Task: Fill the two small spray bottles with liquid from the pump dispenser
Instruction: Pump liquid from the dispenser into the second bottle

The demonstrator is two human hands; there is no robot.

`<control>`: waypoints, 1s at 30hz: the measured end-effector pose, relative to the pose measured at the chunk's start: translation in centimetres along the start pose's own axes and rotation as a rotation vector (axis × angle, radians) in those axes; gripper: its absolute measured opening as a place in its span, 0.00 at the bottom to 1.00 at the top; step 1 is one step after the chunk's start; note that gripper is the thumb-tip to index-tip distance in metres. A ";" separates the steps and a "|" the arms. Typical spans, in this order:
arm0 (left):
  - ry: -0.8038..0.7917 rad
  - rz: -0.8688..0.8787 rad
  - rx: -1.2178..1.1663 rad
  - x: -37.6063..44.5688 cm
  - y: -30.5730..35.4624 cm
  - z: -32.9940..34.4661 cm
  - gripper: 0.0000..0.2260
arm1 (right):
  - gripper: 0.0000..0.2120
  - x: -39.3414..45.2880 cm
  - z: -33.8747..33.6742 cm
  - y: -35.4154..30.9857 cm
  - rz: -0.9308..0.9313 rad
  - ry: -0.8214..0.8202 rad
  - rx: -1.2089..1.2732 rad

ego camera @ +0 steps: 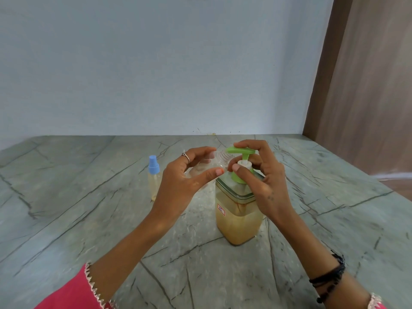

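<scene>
The left hand (182, 175) is holding an open, clear small bottle (201, 169) tilted on its side, fingers and thumb curled round it, the threaded mouth reaching toward the green spout of the pump dispenser (239, 197). The right hand (260, 175) is working the pump: its forefinger is lying over the green pump head (240, 150) while the thumb is resting against the white collar below. The dispenser is standing on the marble counter (89, 208), amber liquid filling most of it. A second bottle with a blue spray cap (153, 177) is standing upright to the left, well apart from the hands, and looks already filled with pale yellow liquid.

The main risk here is a miss — the bottle's mouth is narrow, and whether it is sitting squarely under the spout tip is hard to tell, since the clear plastic is blurring into the background. A hard press could be sending the liquid past the rim and onto the fingers or counter. The bottle is also lying close to level, so whatever goes in could be running back out. Wet plastic would likely be turning slippery in that grip — and the one-handed press could be rocking the dispenser.
</scene>
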State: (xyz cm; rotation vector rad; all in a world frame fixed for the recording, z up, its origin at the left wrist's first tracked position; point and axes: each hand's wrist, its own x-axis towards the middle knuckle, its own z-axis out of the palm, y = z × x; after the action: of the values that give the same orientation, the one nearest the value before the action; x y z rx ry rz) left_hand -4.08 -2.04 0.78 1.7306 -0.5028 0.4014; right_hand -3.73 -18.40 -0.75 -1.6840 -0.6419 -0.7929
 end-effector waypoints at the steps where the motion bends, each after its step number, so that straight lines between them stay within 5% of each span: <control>1: 0.002 0.000 0.000 0.0 0.0 0.0 0.18 | 0.13 0.0 0.0 0.1 -0.006 -0.002 0.006; 21: -0.001 -0.008 -0.037 -0.1 0.1 0.1 0.18 | 0.14 -0.2 0.0 0.0 -0.038 -0.005 -0.025; 30: -0.001 -0.012 -0.027 0.0 0.0 0.0 0.17 | 0.10 0.3 0.4 -0.5 0.092 0.080 0.104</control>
State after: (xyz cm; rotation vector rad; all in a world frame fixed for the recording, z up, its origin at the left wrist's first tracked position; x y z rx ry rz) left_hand -4.10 -2.01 0.77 1.7073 -0.4963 0.3843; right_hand -3.86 -17.87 -0.33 -1.5677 -0.5379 -0.7451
